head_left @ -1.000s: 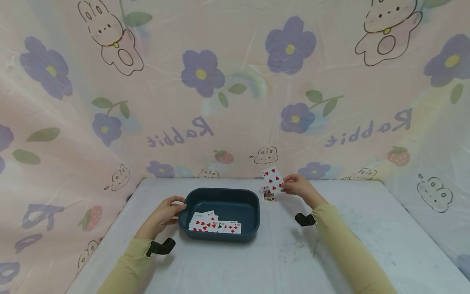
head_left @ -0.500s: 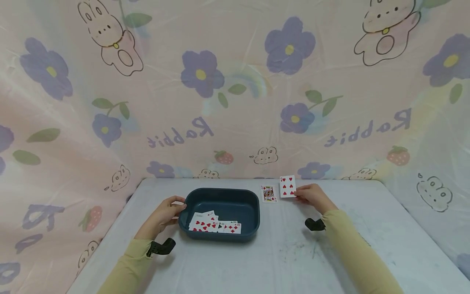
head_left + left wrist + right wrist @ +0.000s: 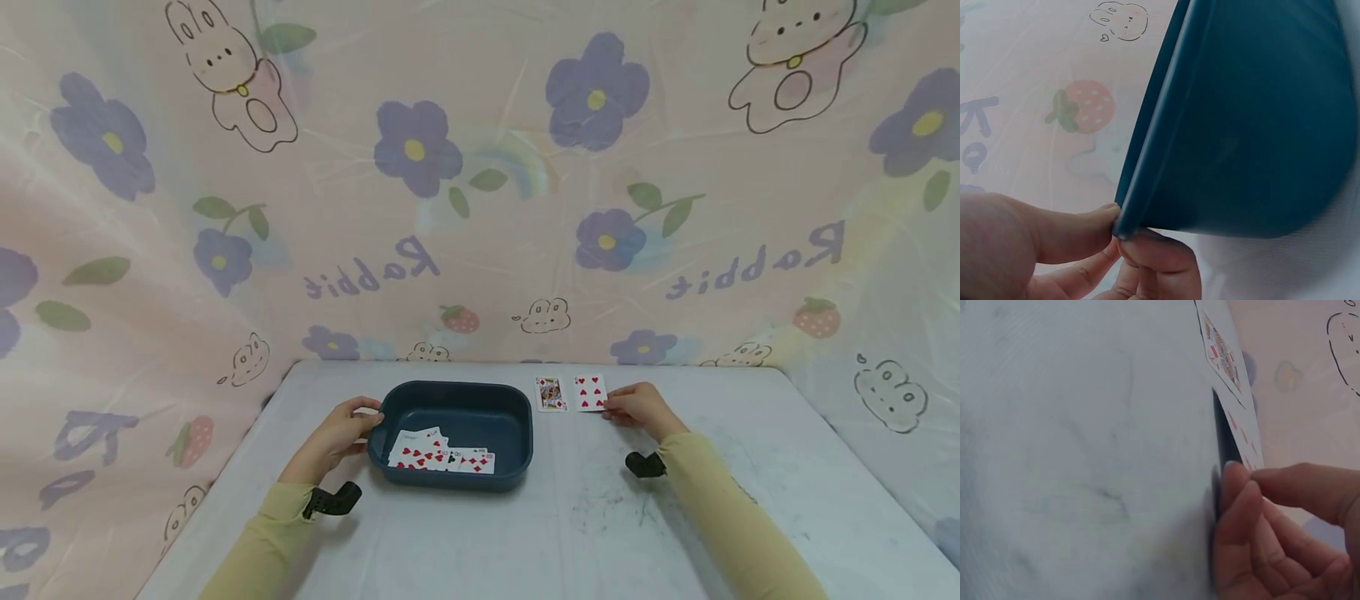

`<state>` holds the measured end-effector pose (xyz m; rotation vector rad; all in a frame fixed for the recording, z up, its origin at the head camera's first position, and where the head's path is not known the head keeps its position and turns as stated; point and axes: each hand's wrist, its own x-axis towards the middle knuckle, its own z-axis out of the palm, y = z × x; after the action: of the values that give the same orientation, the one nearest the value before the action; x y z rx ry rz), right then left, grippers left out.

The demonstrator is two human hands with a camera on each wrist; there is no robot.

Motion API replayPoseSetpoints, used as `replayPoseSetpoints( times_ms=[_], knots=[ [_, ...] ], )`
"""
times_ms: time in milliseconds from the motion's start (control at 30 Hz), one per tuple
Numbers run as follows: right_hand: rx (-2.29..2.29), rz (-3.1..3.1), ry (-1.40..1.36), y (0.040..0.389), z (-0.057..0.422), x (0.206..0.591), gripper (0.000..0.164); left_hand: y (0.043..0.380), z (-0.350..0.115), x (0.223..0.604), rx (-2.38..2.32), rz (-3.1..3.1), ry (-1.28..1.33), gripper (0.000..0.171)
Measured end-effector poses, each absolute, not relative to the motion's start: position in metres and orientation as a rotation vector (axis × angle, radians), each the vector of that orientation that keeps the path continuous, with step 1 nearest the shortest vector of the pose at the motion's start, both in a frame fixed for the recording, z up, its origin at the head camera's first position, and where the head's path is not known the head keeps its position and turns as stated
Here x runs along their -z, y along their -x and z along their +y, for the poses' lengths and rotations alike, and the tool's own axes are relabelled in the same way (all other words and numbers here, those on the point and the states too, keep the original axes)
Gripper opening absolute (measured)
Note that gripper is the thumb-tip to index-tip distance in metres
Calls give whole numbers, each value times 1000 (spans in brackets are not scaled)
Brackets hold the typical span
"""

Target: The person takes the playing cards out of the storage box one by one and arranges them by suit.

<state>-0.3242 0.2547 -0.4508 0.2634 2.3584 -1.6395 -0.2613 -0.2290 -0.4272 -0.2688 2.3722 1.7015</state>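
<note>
My right hand (image 3: pixel 637 408) pinches the right edge of a six of hearts playing card (image 3: pixel 590 392), low over the table at the back. In the right wrist view a dark shadow shows under that card (image 3: pixel 1242 434), its near edge tilted off the table. Just left of it a king of diamonds card (image 3: pixel 551 394) lies face up. My left hand (image 3: pixel 337 437) grips the left rim of a dark blue rectangular basin (image 3: pixel 517 479), thumb on top and fingers beneath the lip in the left wrist view. Inside the basin several face-up cards (image 3: pixel 420 450) overlap near its front wall.
A white-covered table (image 3: pixel 480 542) carries everything, with faint dark smudges right of the basin. Behind it hangs a pink curtain (image 3: pixel 480 250) printed with rabbits and flowers, close to the table's back edge. Black camera mounts (image 3: pixel 645 464) sit on both wrists.
My right hand has carried the six of hearts rightward from over the king of diamonds, then lowered it beside that card. My left hand and the basin stay in place.
</note>
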Motion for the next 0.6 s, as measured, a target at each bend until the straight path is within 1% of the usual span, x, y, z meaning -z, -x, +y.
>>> replayPoseSetpoints(
  times_ms=[267, 600],
  knots=[
    [1562, 2419, -238, 321, 251, 455, 37, 259, -231, 428, -1681, 2359, 297, 32],
    [1589, 2445, -220, 320, 254, 442, 37, 266, -229, 422, -1682, 2357, 279, 34]
  ],
)
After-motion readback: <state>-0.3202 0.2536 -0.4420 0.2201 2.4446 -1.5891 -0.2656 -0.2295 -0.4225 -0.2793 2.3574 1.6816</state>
